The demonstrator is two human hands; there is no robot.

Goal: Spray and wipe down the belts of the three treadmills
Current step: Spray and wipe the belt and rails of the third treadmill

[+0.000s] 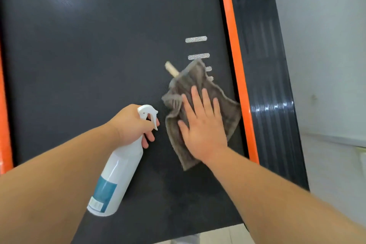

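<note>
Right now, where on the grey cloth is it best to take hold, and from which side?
Take the grey cloth probably by its bunched left edge, pinching from above: it lies flat on the belt under the open right hand, so only those raised folds offer a grip.

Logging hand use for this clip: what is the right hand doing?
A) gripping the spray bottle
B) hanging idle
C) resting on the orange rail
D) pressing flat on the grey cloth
D: the right hand lies flat, fingers straight, on the grey cloth; the left hand holds the spray bottle.
</note>
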